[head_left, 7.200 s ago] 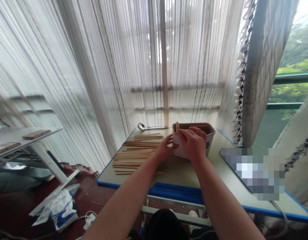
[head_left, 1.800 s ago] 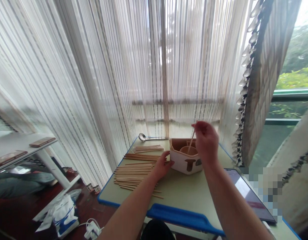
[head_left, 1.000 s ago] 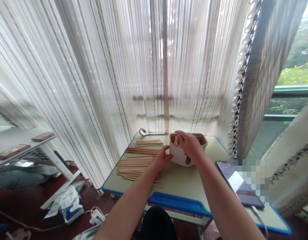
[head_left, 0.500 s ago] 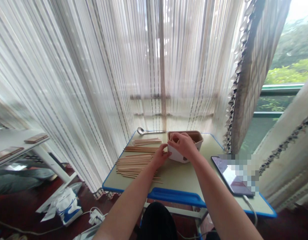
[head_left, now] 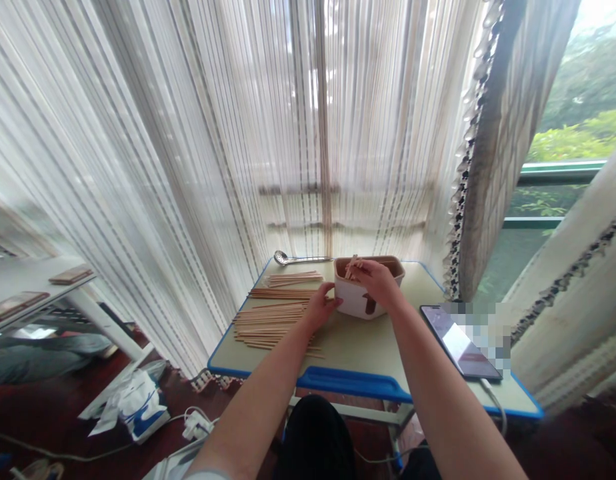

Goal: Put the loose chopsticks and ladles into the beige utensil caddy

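A white utensil holder with a tan rim (head_left: 355,303) and a brown mark on its front stands at the back of the desk. My right hand (head_left: 375,279) is over its opening, fingers closed on a few pale wooden sticks (head_left: 355,260) whose upper ends show. The lower ends are hidden inside the holder. Against the holder's left wall, my left hand (head_left: 322,307) grips the side with its thumb and fingers. Left of the holder lie rows of wooden chopsticks (head_left: 271,320), a darker brown row (head_left: 283,293) and a short pale group (head_left: 294,279).
A metal slotted ladle (head_left: 283,259) lies along the desk's back edge. At the right, a tablet-like device (head_left: 455,343) has a white cable plugged in. The desk (head_left: 358,347) has a blue rim. Tissue pack (head_left: 141,407) and power strip (head_left: 197,427) sit low on the left.
My right hand has shifted slightly right and tilted, so the sticks show more and more of the holder's brown mark is visible. My left hand stays at the holder's side.
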